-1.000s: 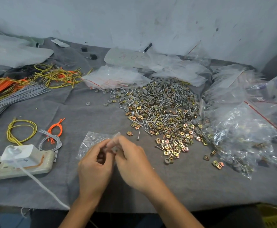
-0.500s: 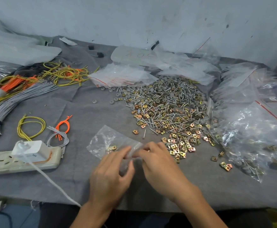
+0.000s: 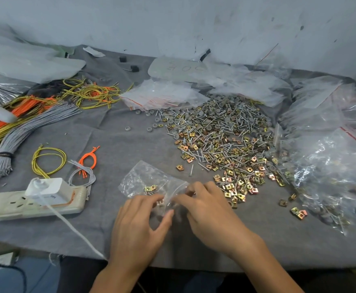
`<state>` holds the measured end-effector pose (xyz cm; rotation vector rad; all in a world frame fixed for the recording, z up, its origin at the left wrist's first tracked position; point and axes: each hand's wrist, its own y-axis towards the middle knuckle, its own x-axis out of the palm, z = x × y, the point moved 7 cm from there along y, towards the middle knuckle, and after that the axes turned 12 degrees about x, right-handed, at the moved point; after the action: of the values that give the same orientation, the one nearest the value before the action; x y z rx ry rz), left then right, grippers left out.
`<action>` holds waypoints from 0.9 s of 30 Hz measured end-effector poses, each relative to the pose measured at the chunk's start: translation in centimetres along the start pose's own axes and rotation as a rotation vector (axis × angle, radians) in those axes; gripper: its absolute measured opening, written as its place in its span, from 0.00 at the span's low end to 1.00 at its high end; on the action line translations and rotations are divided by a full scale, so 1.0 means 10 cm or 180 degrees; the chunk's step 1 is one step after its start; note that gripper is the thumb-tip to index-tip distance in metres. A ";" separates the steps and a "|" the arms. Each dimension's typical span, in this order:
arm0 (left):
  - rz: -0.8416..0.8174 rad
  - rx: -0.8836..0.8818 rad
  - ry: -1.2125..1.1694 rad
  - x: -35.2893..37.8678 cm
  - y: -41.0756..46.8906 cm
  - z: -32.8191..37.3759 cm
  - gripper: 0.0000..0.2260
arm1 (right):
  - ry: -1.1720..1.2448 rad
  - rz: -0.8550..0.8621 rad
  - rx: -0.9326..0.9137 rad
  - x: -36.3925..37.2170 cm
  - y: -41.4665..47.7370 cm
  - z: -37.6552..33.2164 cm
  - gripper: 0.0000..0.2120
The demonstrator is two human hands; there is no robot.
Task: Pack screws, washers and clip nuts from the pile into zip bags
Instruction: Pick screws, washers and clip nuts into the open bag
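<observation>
- A small workshop or hand-packing bench, not a home room.
- The surface (image 3: 113, 149) is covered with a grey cloth and stands against a scuffed, marked white wall (image 3: 173, 22).
- A loose pile (image 3: 221, 140) of screws, washers and clip nuts lies spread on the cloth.
- A stack of empty bags (image 3: 162, 96) lies behind it, with filled bags (image 3: 329, 166) heaped on the right.
- A grey wire bundle (image 3: 31, 125) and yellow and orange wire loops (image 3: 88, 94) lie on the left.
- A power strip (image 3: 31, 205) lies near the front edge.
- The left hand (image 3: 139, 227) and right hand (image 3: 211, 214) hold a part-filled zip bag (image 3: 143, 178).
</observation>
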<state>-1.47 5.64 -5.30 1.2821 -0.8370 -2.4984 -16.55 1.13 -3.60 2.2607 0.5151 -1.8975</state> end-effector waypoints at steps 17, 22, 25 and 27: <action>0.0455 -0.0900 -0.0165 0.18 0.28 -0.14 0.12 | 0.0906 0.0472 0.0705 -0.62 1.05 1.09 0.12; 0.0771 -0.0667 -0.0128 0.12 0.32 -0.05 0.04 | 0.1014 0.0509 0.1171 -0.75 1.88 1.43 0.06; 0.0847 -0.0693 -0.0123 0.14 0.31 -0.09 0.03 | 0.0744 0.0472 0.1218 -0.68 2.23 1.45 0.04; 0.0898 -0.0694 -0.0091 0.15 0.32 -0.11 0.03 | 0.0641 0.0415 0.1193 -0.65 2.35 1.44 0.06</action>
<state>-1.73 1.98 -5.04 0.9853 -0.6753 -2.3133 -22.63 -26.52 -2.55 2.6585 0.0270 -1.8380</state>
